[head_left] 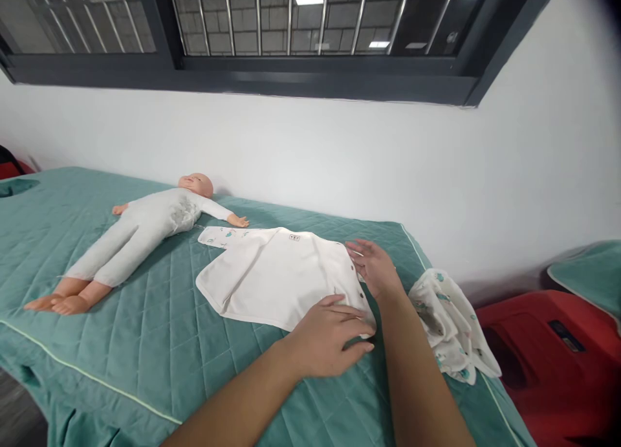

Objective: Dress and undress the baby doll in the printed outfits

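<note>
A white baby shirt [286, 272] lies spread on the green quilted cover, its plain inner side up and a small label at the neckline. One patterned sleeve sticks out toward the doll, and dark snaps show along its right edge. My left hand [332, 336] rests with fingers stretched over the shirt's lower right part. At the upper right edge, my right hand [372, 266] has its fingers apart, touching or just over the cloth. A baby doll [155, 224] with a white cloth body lies on its back to the left.
A crumpled white patterned garment [451, 324] lies at the right edge of the green quilted cover [160, 343]. Beyond that edge stands a red plastic object [557, 369] with green cloth [589, 272] behind it. A white wall [301, 156] and barred window border the far side.
</note>
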A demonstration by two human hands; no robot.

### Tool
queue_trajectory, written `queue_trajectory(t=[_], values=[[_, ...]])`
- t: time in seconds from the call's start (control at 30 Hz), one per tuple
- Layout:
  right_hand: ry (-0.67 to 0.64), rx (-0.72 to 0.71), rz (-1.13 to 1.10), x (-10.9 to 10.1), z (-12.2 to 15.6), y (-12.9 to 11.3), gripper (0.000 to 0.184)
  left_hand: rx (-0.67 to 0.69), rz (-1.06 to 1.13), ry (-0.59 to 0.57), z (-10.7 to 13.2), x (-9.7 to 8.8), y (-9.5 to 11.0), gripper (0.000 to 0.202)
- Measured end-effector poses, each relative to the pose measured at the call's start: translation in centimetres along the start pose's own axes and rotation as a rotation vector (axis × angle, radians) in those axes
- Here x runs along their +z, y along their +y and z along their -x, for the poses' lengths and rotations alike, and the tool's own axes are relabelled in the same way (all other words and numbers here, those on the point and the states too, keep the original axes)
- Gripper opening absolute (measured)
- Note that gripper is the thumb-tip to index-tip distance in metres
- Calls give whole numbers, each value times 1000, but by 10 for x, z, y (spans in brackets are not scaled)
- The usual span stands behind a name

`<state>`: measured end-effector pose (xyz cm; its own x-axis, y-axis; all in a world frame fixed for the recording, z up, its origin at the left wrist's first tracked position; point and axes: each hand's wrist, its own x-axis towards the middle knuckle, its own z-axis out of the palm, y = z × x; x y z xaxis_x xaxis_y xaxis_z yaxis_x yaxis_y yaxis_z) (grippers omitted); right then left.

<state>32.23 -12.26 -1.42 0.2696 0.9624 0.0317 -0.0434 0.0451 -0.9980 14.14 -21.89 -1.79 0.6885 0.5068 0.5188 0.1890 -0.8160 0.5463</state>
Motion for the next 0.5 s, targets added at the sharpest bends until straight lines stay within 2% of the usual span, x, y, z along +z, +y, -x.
queue_trajectory(t=[0.13,0.2,0.27,0.33,0.43,0.5], values=[[95,-113,78,-2,-4,1,36,-120,36,154,-2,-2,-3,18],[100,-166,138,4,-5,2,33,-268,-38,278,-2,-2,-8,19],[72,-207,200,14,-3,4,31,-432,-130,344,-3,-1,-14,19],[-4,-256,364,26,2,7,35,-533,-186,323,-3,-1,-19,17],[-166,-316,801,42,13,13,51,-588,-236,265,-3,-2,-23,15],[-227,-312,975,49,18,14,51,-625,-271,260,-3,-3,-23,17]])
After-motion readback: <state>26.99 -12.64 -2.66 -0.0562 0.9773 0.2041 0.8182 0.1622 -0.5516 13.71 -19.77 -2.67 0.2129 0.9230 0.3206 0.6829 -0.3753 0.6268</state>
